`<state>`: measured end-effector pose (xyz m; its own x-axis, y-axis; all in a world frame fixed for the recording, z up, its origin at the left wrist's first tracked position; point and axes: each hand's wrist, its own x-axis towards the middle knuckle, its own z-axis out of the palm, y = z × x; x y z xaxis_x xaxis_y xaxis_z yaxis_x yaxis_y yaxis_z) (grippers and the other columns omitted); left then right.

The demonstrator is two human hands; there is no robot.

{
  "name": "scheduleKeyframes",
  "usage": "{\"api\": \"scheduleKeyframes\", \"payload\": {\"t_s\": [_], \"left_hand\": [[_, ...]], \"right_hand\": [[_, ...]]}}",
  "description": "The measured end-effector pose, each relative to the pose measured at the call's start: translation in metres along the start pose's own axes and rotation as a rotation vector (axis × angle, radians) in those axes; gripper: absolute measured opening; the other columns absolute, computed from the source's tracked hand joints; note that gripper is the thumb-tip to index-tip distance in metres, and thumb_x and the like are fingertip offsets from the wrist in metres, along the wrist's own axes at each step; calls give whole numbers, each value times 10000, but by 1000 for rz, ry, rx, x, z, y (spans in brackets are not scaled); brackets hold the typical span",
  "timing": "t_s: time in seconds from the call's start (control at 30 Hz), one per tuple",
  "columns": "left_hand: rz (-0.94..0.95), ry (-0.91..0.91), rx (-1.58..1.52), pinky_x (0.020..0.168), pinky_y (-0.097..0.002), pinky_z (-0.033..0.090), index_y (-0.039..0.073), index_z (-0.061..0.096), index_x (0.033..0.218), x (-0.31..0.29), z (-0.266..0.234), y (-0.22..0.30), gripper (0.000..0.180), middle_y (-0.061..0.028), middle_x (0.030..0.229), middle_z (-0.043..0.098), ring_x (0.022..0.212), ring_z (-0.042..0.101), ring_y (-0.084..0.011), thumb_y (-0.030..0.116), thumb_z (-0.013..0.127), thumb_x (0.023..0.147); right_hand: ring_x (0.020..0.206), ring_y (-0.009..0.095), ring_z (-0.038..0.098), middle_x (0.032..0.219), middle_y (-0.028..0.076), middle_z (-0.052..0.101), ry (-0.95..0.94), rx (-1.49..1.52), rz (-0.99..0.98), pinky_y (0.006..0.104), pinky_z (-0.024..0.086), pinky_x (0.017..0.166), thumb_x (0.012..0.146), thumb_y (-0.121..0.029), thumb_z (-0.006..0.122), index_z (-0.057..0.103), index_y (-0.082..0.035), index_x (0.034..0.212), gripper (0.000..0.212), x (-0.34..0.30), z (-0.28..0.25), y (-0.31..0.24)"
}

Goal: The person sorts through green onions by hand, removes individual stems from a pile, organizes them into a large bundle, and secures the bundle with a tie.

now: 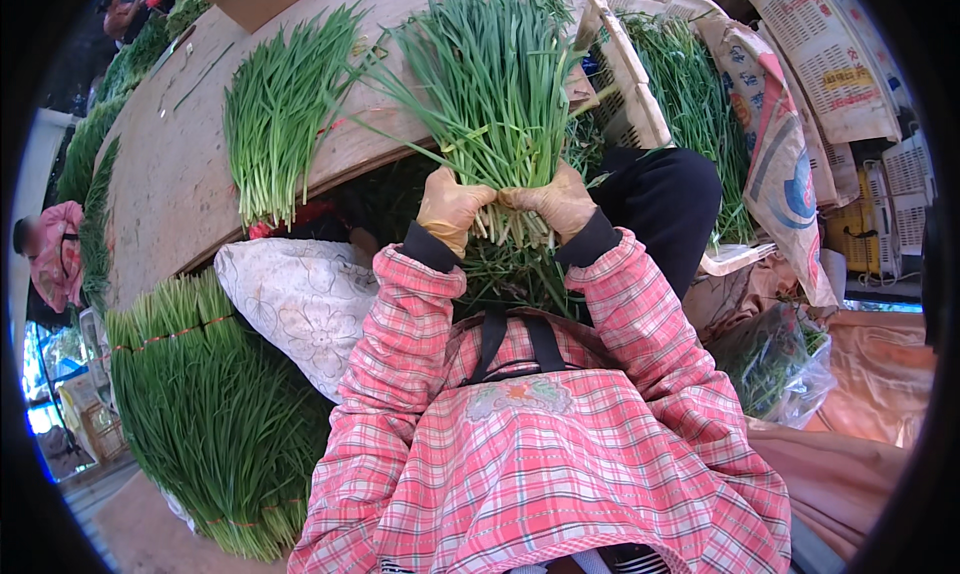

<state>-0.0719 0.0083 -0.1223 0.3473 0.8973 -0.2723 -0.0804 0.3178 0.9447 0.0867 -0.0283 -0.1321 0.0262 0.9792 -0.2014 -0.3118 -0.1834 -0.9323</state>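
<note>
Centrally, in the upper middle of the frame, a bundle of green stalks [500, 94] lies directly beyond the hands, its long axis running up the frame, leaf tips toward the upper edge and cut ends toward the wearer. The left hand [453, 210] and right hand [556, 206] are both closed around its lower part, one at each side, thumbs nearly meeting across the front; neither is clearly nearer. Pale stem ends protrude below the grip. Above it the blades, flat, narrow and deep green, fan outward; a few yellowed ones show near the stems, and several strays extend leftward toward a smaller bundle [285, 109] on the board [150, 204].
</note>
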Motion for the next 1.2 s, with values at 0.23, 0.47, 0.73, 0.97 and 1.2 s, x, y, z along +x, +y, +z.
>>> {"api": "scheduleKeyframes", "payload": {"t_s": [0.23,0.47,0.73,0.97,1.2], "left_hand": [[169,197,-24,495,-251,419,-27,602,842,31,-16,31,140,-76,692,610,512,519,-139,-16,600,703],[6,172,192,404,-304,434,-8,570,839,91,-68,41,143,-94,632,588,453,536,-176,32,615,710],[586,570,1033,715,-367,465,-36,530,1082,49,-77,40,481,-143,877,604,807,590,-280,186,699,690],[99,-165,107,643,-201,449,11,609,1040,-28,-5,49,228,-63,861,662,724,598,-91,77,604,822],[-30,-689,-129,838,-329,460,-25,464,1221,2,39,9,717,-118,1148,567,1026,557,-203,476,670,751]], "right_hand": [[652,191,604,791,109,618,-25,145,32,290,510,597,682,-78,670,580,51,878,251,-7,-26,-62],[661,222,616,807,206,617,91,272,-321,281,526,617,690,-73,676,543,123,897,314,-33,-63,-147],[659,199,631,814,135,623,223,49,-240,276,538,602,701,-82,682,522,79,1012,385,-54,-48,-120],[585,167,604,764,96,619,203,201,197,253,509,488,696,-80,674,547,29,977,328,-82,-35,-51],[821,169,596,963,79,618,249,13,-35,289,481,762,651,-30,738,528,22,1076,477,-117,-26,-59]]}}
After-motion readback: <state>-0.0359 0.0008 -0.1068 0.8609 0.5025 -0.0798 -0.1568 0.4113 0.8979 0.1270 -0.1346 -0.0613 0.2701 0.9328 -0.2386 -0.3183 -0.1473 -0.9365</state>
